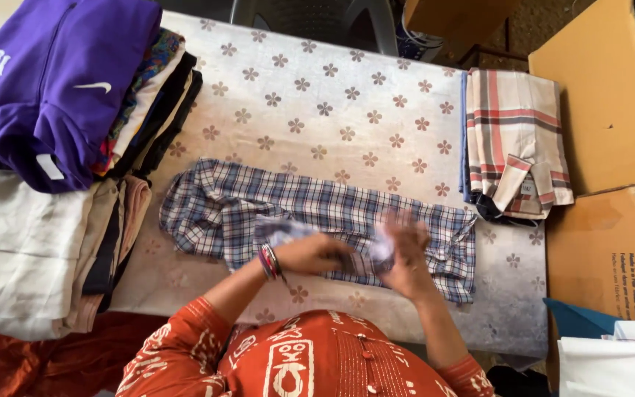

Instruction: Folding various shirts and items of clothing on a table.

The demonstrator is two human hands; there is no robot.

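Note:
A blue and white checked shirt [229, 206] lies lengthwise across the table, folded into a long strip. My left hand [317, 254] rests on its near edge, with bangles at the wrist, and grips a fold of the cloth. My right hand [406, 254] is blurred with motion and pinches a pale part of the same shirt close to the left hand. The collar end of the shirt lies to the right of my hands.
A table [317, 103] with a flower-patterned cover holds a folded red and beige checked garment [516, 140] at right. A stack of folded clothes with a purple hoodie [45, 81] on top stands at left. Cardboard boxes [604, 103] line the right side. A chair [310, 18] stands beyond.

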